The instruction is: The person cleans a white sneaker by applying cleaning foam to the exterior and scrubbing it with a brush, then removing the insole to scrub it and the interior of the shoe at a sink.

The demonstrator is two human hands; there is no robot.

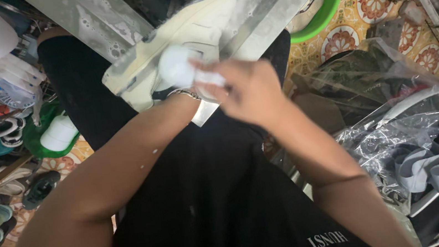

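While the left hand [172,98], mostly hidden, steadies the soapy cream sneaker [176,45], the right hand [249,89] grips a blurred white brush [182,66] against it.

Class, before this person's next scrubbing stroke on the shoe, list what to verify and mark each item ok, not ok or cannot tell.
1. White shoe rests on the metal trough: ok.
2. Right hand grips the white brush: ok.
3. Brush touches the shoe: ok.
4. Left hand steadies the shoe: cannot tell, hidden behind the brush.
5. Suds on the trough: ok.
6. Plastic bags clear of the hands: ok.
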